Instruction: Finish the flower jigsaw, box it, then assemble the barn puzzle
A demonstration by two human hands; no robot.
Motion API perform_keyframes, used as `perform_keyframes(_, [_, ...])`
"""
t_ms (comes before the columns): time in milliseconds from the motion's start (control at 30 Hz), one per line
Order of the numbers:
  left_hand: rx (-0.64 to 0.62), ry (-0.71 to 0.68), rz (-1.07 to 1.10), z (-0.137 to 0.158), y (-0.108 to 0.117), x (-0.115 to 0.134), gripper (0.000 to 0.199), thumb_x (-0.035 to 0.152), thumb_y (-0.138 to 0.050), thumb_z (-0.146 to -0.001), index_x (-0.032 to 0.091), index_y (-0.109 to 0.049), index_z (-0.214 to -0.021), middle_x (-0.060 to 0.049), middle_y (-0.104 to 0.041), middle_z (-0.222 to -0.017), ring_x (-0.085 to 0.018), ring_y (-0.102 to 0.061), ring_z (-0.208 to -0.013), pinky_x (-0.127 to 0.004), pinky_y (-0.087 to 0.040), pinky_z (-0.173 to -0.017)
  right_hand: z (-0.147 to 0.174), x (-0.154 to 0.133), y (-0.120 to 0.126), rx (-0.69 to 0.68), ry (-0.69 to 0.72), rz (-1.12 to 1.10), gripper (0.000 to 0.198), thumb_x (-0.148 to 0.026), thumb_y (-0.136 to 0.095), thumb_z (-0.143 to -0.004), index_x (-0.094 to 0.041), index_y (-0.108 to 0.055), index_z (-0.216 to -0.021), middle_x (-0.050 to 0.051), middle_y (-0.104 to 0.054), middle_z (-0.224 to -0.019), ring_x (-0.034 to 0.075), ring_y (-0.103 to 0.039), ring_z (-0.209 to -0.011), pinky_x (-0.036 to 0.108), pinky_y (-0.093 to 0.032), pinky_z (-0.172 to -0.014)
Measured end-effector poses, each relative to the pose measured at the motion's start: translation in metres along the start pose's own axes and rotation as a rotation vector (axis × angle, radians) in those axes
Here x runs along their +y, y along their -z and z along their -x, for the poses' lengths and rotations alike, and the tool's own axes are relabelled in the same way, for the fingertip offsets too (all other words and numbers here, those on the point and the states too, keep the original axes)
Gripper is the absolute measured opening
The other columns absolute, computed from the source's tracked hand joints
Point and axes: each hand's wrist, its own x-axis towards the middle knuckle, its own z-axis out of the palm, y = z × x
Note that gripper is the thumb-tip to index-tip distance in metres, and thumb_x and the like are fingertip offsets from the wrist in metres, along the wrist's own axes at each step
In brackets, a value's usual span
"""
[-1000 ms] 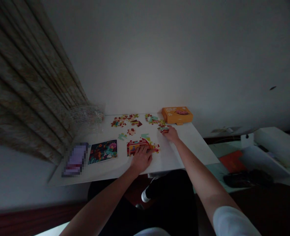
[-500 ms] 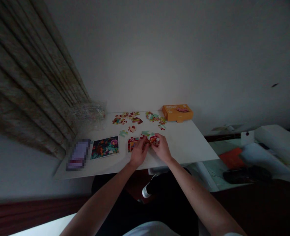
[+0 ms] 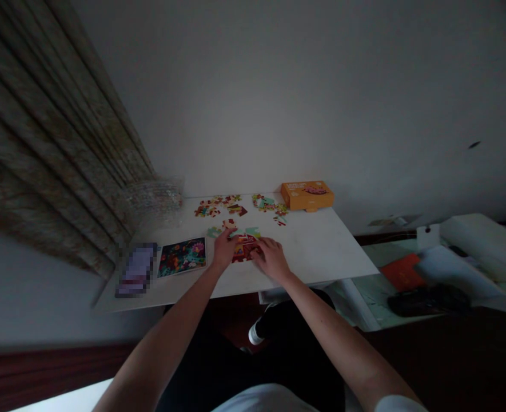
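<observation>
Both of your hands rest on the white rectangular tabletop (image 3: 321, 246), meeting over the partly joined red-and-yellow cardboard puzzle section (image 3: 244, 250) that lies near the table's front edge. Your left hand (image 3: 223, 248) lies palm down at the section's left side, fingers stretched forward and loose, gripping nothing that can be seen; its fingertips reach a pale green loose puzzle piece (image 3: 213, 232) just beyond. Your right hand (image 3: 271, 257) covers the section's right side with fingers curled down onto it, pressing rather than lifting; whether a piece is pinched beneath them cannot be told. Left of the section, still on the table, lies a dark, flower-printed picture card (image 3: 181, 256), and past it a blurred pale rectangle (image 3: 136, 269). Towards the table's far edge, scattered multicoloured puzzle pieces (image 3: 220, 205) spread out, with a flat orange cardboard box (image 3: 307, 195) at the far right corner and crumpled clear plastic wrapping (image 3: 156, 197) at the far left.
</observation>
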Motion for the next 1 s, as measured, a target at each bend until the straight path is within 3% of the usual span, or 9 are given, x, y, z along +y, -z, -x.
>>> perform_keyframes(100, [-0.074, -0.056, -0.098, -0.028, 0.007, 0.004, 0.032, 0.013, -0.062, -0.089, 0.017, -0.074, -0.118, -0.009, -0.074, -0.125, -0.023, -0.071, -0.107, -0.035, -0.055, -0.099, -0.001, 0.0, -0.001, -0.04, 0.018, 0.064, 0.036, -0.042, -0.059, -0.1, -0.026, -0.065, -0.132, 0.011, -0.062, -0.144, 0.03, -0.052, -0.133, 0.048, -0.037, -0.109])
perform_keyframes(367, [-0.202, -0.1, -0.217, -0.06, -0.002, -0.004, 0.033, 0.01, -0.062, -0.085, 0.016, -0.077, -0.114, -0.01, -0.078, -0.114, -0.024, -0.073, -0.105, -0.033, -0.055, -0.098, 0.001, -0.002, -0.004, -0.047, 0.014, 0.072, 0.037, -0.041, -0.06, -0.099, -0.028, -0.066, -0.133, 0.009, -0.063, -0.145, 0.03, -0.053, -0.133, 0.051, -0.035, -0.111])
perform_keyframes(767, [-0.231, -0.194, -0.429, -0.055, -0.005, -0.009, 0.029, 0.017, -0.062, -0.092, 0.02, -0.076, -0.117, -0.011, -0.07, -0.13, -0.028, -0.059, -0.128, -0.041, -0.044, -0.11, -0.001, -0.004, -0.003, -0.04, 0.019, 0.082, 0.035, -0.042, -0.057, -0.101, -0.027, -0.067, -0.131, 0.01, -0.065, -0.142, 0.03, -0.054, -0.131, 0.051, -0.036, -0.109])
perform_keyframes(1000, [-0.196, -0.32, -0.613, -0.039, -0.001, -0.003, 0.029, 0.021, -0.056, -0.099, 0.021, -0.076, -0.119, -0.013, -0.068, -0.129, -0.032, -0.056, -0.129, -0.047, -0.042, -0.107, -0.001, -0.004, -0.002, -0.043, 0.02, 0.083, 0.035, -0.042, -0.058, -0.101, -0.026, -0.067, -0.13, 0.01, -0.065, -0.141, 0.03, -0.054, -0.13, 0.05, -0.036, -0.109])
